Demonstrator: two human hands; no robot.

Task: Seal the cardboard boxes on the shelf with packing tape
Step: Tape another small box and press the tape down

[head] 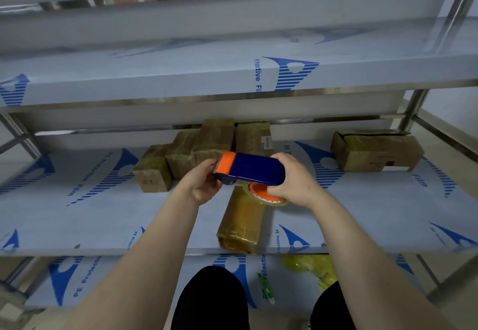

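left hand (203, 183) pinches the toothed end of the tape dispenser (254, 170), right hand (297, 182) grips its rear; free the tape end, then lower it squarely onto the near box (241, 223).

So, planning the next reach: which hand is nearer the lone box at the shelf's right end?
Right. The right hand is left of that box; the left hand lies farther left.

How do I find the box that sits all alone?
Look at the middle shelf, where the boxes lie. Go to its far right end, past the pile of taped boxes. The lone box sits there, touching no other, with a dark strip along its top.
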